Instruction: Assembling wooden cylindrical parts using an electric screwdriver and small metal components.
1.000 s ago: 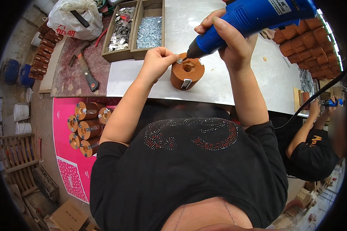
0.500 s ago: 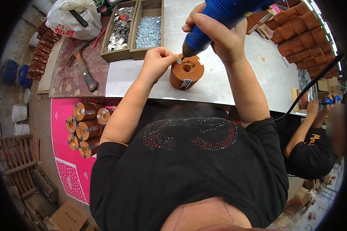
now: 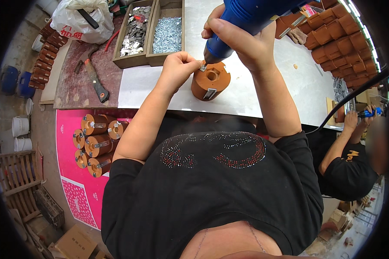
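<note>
A brown cylinder [image 3: 201, 88] with a hole in its top stands on the white work surface in front of me. Pinched between finger and thumb of my left hand [image 3: 176, 71] is a small metal clip [image 3: 202, 67], held at the cylinder's upper left rim. My right hand [image 3: 253, 45] grips a blue power drill [image 3: 248, 19] whose dark nose points down at that clip. Whether the tip touches a screw there is too small to tell. Another metal piece [image 3: 210, 93] sits on the cylinder's near side.
Wooden trays hold metal clips [image 3: 136, 36] and silvery screws [image 3: 166, 36]. A hammer-like tool [image 3: 97, 82] and a white plastic bag [image 3: 82, 21] lie leftward. Several finished-looking brown cylinders [image 3: 99, 145] rest on pink sheeting. A co-worker [image 3: 350, 159] works at right, near stacked brown pieces [image 3: 339, 36].
The cylinder has shifted very slightly to the right. The drill and both hands stay almost where they were, with the clip still pinched at the rim.
</note>
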A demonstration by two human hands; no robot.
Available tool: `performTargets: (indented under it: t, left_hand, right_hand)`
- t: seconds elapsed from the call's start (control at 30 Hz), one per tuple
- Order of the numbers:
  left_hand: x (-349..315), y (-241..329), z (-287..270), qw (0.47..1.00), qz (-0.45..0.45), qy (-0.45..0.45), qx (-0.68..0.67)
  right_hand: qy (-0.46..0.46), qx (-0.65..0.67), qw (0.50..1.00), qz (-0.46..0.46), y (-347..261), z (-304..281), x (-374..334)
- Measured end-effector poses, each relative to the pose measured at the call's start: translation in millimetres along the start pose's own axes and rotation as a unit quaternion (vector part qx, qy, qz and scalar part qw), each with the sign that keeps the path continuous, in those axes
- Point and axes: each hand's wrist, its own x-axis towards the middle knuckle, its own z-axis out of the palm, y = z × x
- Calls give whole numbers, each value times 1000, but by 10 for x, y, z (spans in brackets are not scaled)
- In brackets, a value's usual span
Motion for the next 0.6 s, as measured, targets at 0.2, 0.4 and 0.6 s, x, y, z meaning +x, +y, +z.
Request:
performTargets:
  t: [0.2, 0.4, 0.6]
  left_hand:
    - [30, -126, 0, 998, 45, 4, 34]
    - [-78, -219, 86, 947, 292, 46, 127]
    - [-207, -219, 278, 990, 128, 28, -58]
  right_hand:
    - [-15, 17, 1000, -1, -3, -21, -3]
    - [5, -16, 1000, 5, 18, -28, 5]
    - [-8, 35, 999, -21, 29, -24, 4]
